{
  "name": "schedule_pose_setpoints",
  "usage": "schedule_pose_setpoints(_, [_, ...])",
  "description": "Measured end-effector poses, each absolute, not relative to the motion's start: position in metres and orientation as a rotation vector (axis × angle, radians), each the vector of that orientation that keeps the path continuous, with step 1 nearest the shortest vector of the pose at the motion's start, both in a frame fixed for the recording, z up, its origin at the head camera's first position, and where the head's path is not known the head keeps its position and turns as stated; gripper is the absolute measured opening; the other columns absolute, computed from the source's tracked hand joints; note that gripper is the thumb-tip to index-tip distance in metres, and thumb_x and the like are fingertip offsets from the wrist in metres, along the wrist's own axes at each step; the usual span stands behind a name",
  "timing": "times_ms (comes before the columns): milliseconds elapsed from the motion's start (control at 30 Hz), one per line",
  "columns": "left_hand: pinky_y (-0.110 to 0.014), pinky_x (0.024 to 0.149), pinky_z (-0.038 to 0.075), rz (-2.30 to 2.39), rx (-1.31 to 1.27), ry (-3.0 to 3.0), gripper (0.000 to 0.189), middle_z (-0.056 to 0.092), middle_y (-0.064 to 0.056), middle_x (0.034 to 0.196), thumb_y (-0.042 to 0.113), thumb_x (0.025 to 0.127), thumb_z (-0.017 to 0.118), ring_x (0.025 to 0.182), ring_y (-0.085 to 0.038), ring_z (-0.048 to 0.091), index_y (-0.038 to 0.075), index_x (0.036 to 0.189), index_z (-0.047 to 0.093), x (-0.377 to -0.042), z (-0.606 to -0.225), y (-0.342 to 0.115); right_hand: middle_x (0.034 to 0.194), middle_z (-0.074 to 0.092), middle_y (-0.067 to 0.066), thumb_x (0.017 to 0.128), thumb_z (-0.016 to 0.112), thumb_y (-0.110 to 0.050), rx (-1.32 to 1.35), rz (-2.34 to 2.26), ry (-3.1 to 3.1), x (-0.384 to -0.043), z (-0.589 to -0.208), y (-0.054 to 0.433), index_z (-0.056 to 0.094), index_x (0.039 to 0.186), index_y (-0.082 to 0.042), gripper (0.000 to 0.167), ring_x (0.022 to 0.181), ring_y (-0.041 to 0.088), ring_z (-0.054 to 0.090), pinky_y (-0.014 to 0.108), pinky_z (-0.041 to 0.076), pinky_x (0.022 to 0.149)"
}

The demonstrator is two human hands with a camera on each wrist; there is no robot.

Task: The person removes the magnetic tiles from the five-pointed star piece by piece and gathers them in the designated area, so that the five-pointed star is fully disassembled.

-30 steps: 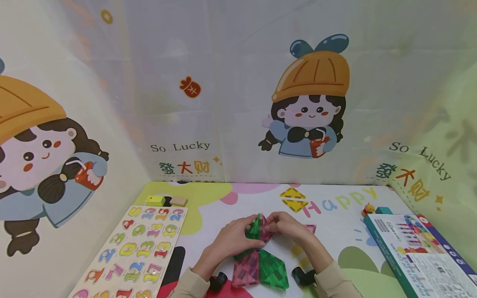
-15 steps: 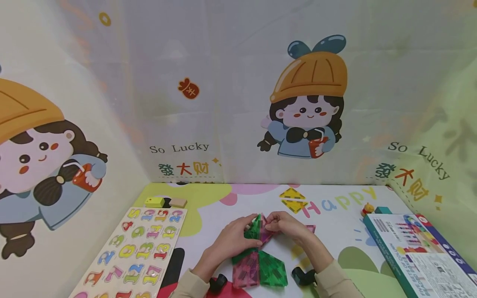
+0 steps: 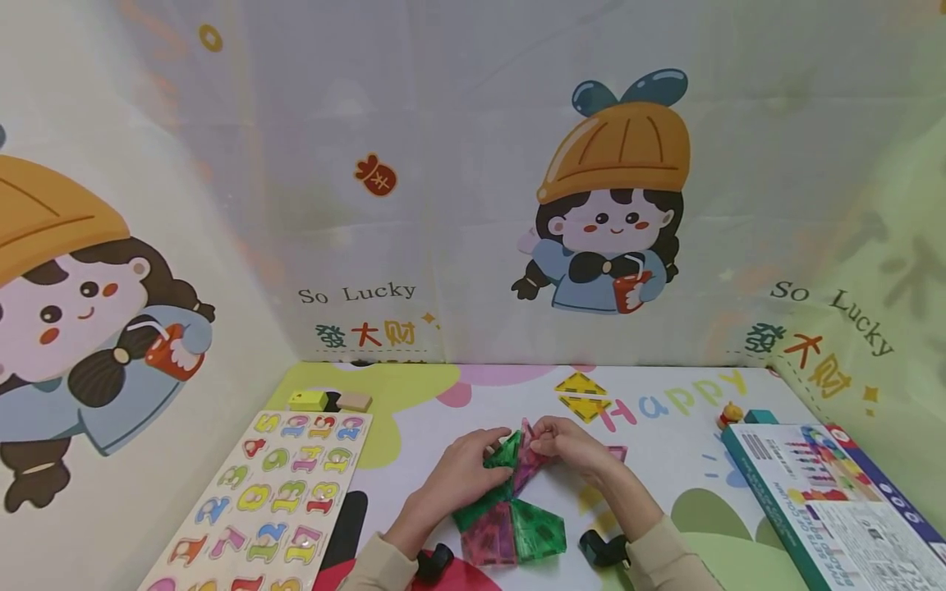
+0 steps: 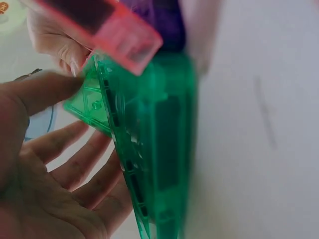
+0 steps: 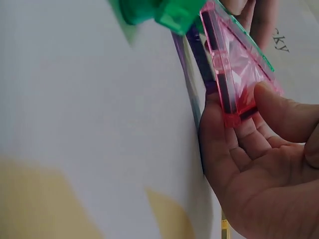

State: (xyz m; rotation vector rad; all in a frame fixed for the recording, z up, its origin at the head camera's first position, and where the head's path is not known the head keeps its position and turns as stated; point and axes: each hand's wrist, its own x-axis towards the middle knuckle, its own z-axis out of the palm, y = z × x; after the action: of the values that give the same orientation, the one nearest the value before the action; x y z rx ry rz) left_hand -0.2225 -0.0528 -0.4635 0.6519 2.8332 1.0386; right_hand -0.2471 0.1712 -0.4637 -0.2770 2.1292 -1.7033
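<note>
Translucent magnetic tiles stand joined at the front middle of the table, between the two hands. My left hand (image 3: 466,472) holds a green triangular tile (image 3: 506,453) at the upper left of the build, thumb on its near face. With thumb and fingers, my right hand (image 3: 575,450) pinches a pink triangular tile (image 3: 528,465), also seen as a clear pink tile (image 5: 244,74) in the right wrist view. Nearer the body lie a pink panel (image 3: 488,535) and a green panel (image 3: 539,529). A purple piece (image 4: 162,22) shows behind the green edge in the left wrist view.
Two yellow triangular tiles (image 3: 580,384) lie behind the build. A number puzzle board (image 3: 240,468) is at left, with a yellow block (image 3: 307,400) and wooden block (image 3: 355,401) behind. At right are a box (image 3: 842,501), a small figurine (image 3: 730,414) and a teal block (image 3: 760,417).
At the top, the green and pink triangular tiles have parted, leaving a narrow gap. The lower panels have turned slightly. Both hands stay in nearly the same place.
</note>
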Motion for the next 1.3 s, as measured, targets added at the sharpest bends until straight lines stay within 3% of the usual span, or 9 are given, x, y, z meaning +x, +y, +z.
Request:
schedule_pose_setpoints(300, [-0.031, 0.079, 0.050, 1.090, 0.681, 2.853, 0.030, 0.068, 0.001, 0.099, 0.019, 0.089, 0.071, 0.093, -0.016, 0.064, 0.017, 0.120, 0.071, -0.222, -0.465, -0.055, 0.076, 0.050, 0.000, 0.096, 0.057, -0.011, -0.197, -1.758, 2.123, -0.247, -0.462, 0.173, 0.052, 0.107, 0.002, 0.017, 0.072, 0.016, 0.049, 0.026, 0.045, 0.066])
schedule_pose_setpoints(567, [-0.028, 0.077, 0.049, 1.171, 0.644, 2.807, 0.018, 0.066, 0.002, 0.092, 0.011, 0.090, 0.071, 0.085, -0.010, 0.059, 0.013, 0.107, 0.073, -0.223, -0.467, -0.057, 0.087, 0.057, 0.005, 0.098, 0.057, -0.013, -0.001, -1.847, 2.211, -0.253, -0.457, 0.171, 0.056, 0.114, -0.001, 0.021, 0.076, 0.019, 0.056, 0.028, 0.052, 0.071])
schedule_pose_setpoints(667, [-0.027, 0.076, 0.049, 1.195, 0.633, 2.781, 0.016, 0.065, 0.002, 0.091, 0.011, 0.089, 0.071, 0.083, -0.008, 0.057, 0.012, 0.105, 0.072, -0.224, -0.468, -0.058, 0.097, 0.058, 0.010, 0.097, 0.058, -0.015, 0.097, -1.861, 2.277, -0.260, -0.450, 0.170, 0.060, 0.119, -0.002, 0.026, 0.082, 0.022, 0.056, 0.028, 0.052, 0.073])
schedule_pose_setpoints(833, [-0.027, 0.076, 0.049, 1.200, 0.619, 2.769, 0.014, 0.065, 0.003, 0.090, 0.012, 0.089, 0.072, 0.083, -0.008, 0.056, 0.013, 0.103, 0.072, -0.225, -0.469, -0.060, 0.126, 0.055, 0.014, 0.093, 0.056, -0.009, 0.141, -1.772, 2.376, -0.282, -0.437, 0.168, 0.065, 0.127, -0.006, 0.035, 0.098, 0.024, 0.050, 0.026, 0.046, 0.072])
schedule_pose_setpoints(1067, [-0.025, 0.076, 0.048, 1.218, 0.623, 2.763, 0.014, 0.065, 0.004, 0.088, 0.011, 0.089, 0.072, 0.082, -0.006, 0.055, 0.014, 0.102, 0.072, -0.227, -0.472, -0.063, 0.119, 0.061, 0.017, 0.085, 0.050, 0.002, 0.058, -1.594, 2.603, -0.324, -0.435, 0.153, 0.066, 0.123, -0.002, 0.041, 0.091, 0.026, 0.052, 0.023, 0.043, 0.063])
schedule_pose_setpoints(1300, [-0.023, 0.075, 0.048, 1.234, 0.621, 2.756, 0.013, 0.065, 0.004, 0.088, 0.012, 0.089, 0.072, 0.080, -0.004, 0.055, 0.014, 0.102, 0.072, -0.228, -0.472, -0.060, 0.117, 0.063, 0.019, 0.085, 0.045, 0.005, -0.023, -1.489, 2.692, -0.349, -0.441, 0.143, 0.063, 0.124, 0.002, 0.043, 0.100, 0.028, 0.054, 0.028, 0.048, 0.078])
